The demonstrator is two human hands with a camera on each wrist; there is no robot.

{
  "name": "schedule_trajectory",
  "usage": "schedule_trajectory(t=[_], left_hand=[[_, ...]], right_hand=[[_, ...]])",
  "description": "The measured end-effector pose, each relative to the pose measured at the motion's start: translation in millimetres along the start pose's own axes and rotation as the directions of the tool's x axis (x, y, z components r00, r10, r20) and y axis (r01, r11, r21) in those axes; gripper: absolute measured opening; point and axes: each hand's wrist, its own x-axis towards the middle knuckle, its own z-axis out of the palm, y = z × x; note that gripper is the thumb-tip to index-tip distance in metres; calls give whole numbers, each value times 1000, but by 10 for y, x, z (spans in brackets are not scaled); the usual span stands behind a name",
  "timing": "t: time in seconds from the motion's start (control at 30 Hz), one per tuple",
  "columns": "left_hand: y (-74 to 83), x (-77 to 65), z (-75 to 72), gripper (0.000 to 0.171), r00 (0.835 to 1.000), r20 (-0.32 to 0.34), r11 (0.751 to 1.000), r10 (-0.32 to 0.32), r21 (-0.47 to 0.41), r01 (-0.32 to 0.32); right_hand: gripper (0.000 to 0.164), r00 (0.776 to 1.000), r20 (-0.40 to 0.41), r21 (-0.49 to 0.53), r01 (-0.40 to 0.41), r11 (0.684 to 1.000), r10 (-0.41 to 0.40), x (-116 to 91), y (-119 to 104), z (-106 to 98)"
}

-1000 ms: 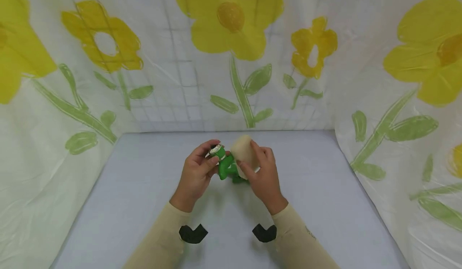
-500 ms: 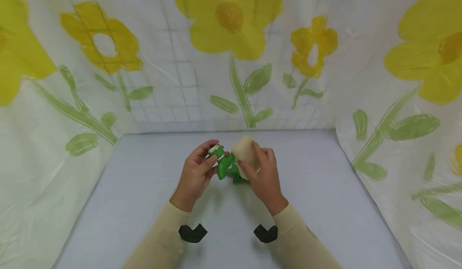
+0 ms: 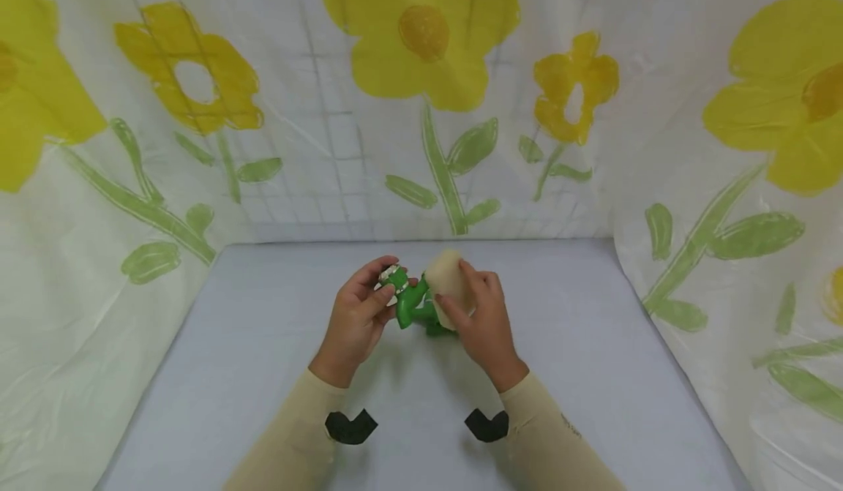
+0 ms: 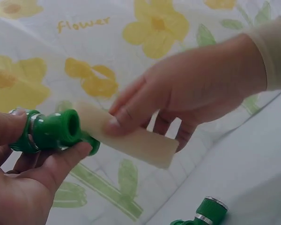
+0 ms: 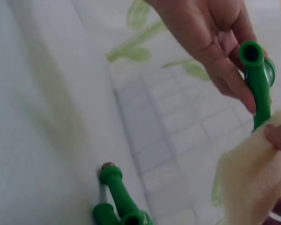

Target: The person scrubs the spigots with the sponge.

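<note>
My left hand (image 3: pixel 358 308) holds a green pipe fitting (image 4: pixel 54 131) with silvery rings, thumb and fingers round its body. An open round end of this fitting shows in both wrist views. In my right hand (image 3: pixel 486 323) is a cream sponge (image 4: pixel 145 150), pinched between thumb and fingers. One end of the sponge overlaps the fitting's side branch in the left wrist view. Seen from the right wrist, the sponge covers the lower end of the green tube. A second green fitting (image 5: pixel 124 197) lies on the table below the hands, partly behind the sponge in the head view.
A pale table (image 3: pixel 263 374) spreads under both forearms. White curtains (image 3: pixel 296 169) printed with yellow flowers hang at its back and sides. Dark angular pieces (image 3: pixel 352 426) stick out from both beige sleeves at the wrists.
The fitting in my left hand has turned a little, so its dark top opening no longer shows in the head view. The sponge has shifted slightly to the right with my right hand.
</note>
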Motion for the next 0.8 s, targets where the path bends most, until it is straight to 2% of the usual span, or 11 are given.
schedule_trajectory(t=[0.1, 0.17, 0.23, 0.3, 0.4, 0.47, 0.5, 0.57, 0.67, 0.73, 0.8], left_hand=[[-26, -8, -19, 36, 1000, -16, 1000, 3, 7, -3], [-39, -11, -26, 38, 1000, -16, 1000, 12, 7, -12], [-48, -3, -28, 39, 1000, 7, 1000, 19, 10, -19], [-50, 7, -26, 40, 999, 41, 1000, 20, 8, -21], [-34, 13, -36, 38, 997, 75, 999, 16, 28, -18], [-23, 5, -49, 36, 997, 75, 999, 4, 35, -7], [-17, -1, -58, 35, 998, 68, 999, 0, 39, -3], [-9, -11, -78, 35, 999, 42, 999, 0, 41, -2], [7, -12, -91, 36, 1000, 20, 999, 18, 26, -19], [16, -3, -86, 36, 999, 25, 999, 36, 2, -36], [22, 10, -71, 37, 998, 45, 999, 43, -30, -42]], right_hand=[[70, 991, 100, 33, 89, 995, -92, -75, -99, 21], [71, 966, 143, 51, 211, 976, -217, -100, -177, 30], [72, 951, 153, 55, 265, 963, -270, -81, -210, 30], [72, 967, 105, 34, 231, 972, -233, -34, -191, 23], [67, 996, 8, -1, 85, 996, -85, 25, -116, 26], [66, 999, -10, -4, 30, 1000, -30, 17, -90, 34], [67, 999, 8, -2, 32, 999, -32, -2, -93, 39], [69, 992, 88, 28, 92, 995, -94, -55, -131, 44], [73, 958, 188, 84, 203, 976, -215, -101, -202, 38], [73, 959, 172, 79, 213, 974, -224, -86, -200, 34], [71, 984, 81, 35, 157, 987, -159, -50, -162, 31]])
